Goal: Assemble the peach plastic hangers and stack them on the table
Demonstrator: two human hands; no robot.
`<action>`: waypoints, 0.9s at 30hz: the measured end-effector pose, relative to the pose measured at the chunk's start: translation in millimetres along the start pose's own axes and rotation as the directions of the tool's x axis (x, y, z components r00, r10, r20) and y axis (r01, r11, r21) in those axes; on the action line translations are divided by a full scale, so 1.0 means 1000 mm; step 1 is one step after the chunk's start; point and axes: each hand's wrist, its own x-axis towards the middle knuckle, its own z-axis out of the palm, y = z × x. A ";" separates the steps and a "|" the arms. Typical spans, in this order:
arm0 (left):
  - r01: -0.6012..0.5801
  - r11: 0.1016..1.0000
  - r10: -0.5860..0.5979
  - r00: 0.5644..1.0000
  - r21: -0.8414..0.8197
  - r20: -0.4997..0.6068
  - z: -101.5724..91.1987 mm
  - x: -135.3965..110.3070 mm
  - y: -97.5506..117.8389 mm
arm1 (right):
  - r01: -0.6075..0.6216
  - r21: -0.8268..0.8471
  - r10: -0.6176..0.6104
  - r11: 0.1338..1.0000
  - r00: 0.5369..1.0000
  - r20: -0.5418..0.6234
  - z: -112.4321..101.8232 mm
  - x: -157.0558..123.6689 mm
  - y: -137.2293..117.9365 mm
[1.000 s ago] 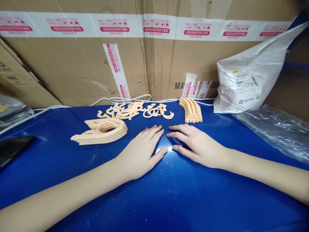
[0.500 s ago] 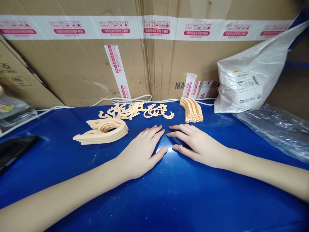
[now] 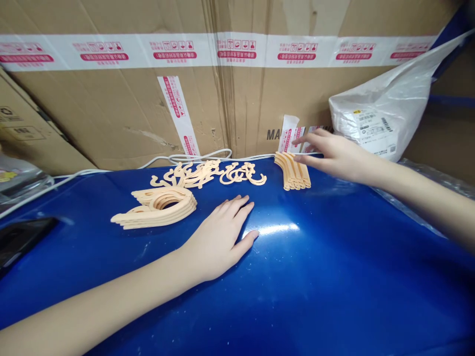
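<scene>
My left hand (image 3: pixel 222 237) lies flat on the blue table, fingers stretched out and nothing in them. My right hand (image 3: pixel 330 153) is raised at the back right, fingers apart, just above and beside a stack of curved beige plastic bars (image 3: pixel 293 172); whether a fingertip touches the stack I cannot tell. Beyond my left hand lies a loose heap of beige plastic hooks (image 3: pixel 200 173), with several more hooks (image 3: pixel 243 173) at its right end. Left of that hand sits a neat stack of beige pieces shaped like hanger parts (image 3: pixel 156 207), with a rounded opening.
Large cardboard boxes (image 3: pixel 122 104) with printed tape wall off the back. A white cable (image 3: pixel 148 162) runs along the table's rear edge. A white plastic parcel bag (image 3: pixel 382 113) stands at the back right, clear plastic (image 3: pixel 408 207) beneath it. A black phone-like object (image 3: pixel 24 240) lies at far left.
My right hand has lifted off the table and moved back and right to the stack of curved bars. My left hand stays in place. The view has tilted up slightly.
</scene>
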 end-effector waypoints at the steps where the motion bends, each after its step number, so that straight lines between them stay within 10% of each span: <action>1: 0.000 1.000 0.000 1.000 0.002 -0.001 0.000 0.000 0.000 | -0.062 -0.041 0.062 0.997 0.998 -0.020 0.002 0.006 0.009; 11: 0.019 1.000 -0.019 1.000 0.001 0.021 -0.001 0.001 -0.002 | -0.348 -0.144 0.373 0.926 0.899 0.229 0.038 0.022 0.034; 27: 0.016 1.000 -0.016 1.000 -0.006 0.018 0.003 -0.004 -0.007 | -0.410 -0.115 0.423 0.905 0.897 0.130 0.045 0.015 0.031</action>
